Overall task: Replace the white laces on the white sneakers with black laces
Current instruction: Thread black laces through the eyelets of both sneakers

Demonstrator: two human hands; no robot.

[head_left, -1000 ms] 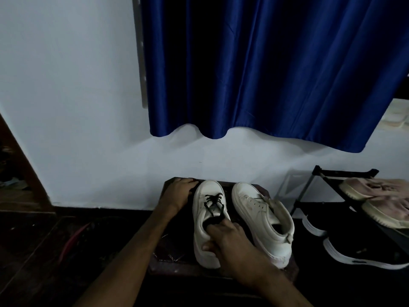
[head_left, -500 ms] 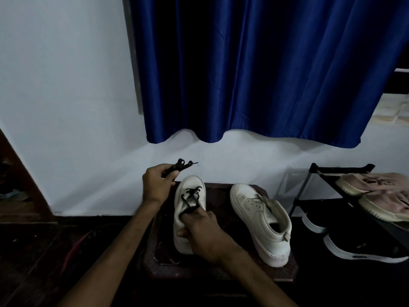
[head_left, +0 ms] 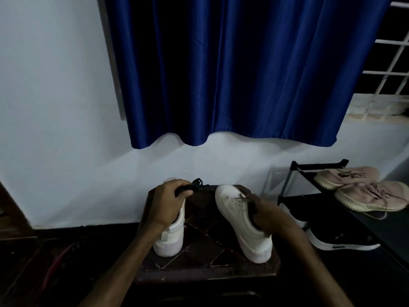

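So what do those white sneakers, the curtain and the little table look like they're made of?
White sneakers: smooth, matte uppers with punched holes, probably leather or a synthetic imitation; thick, rubbery-looking soles.
Curtain: glossy blue fabric with a soft sheen along its folds, likely satin or polyester.
Table: dark top crossed by thin diagonal lines, perhaps tile or patterned laminate; too dim to say.

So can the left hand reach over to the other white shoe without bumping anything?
Probably yes. The left hand holds a bunched black lace, and only bare stool top lies between it and the right-side sneaker.
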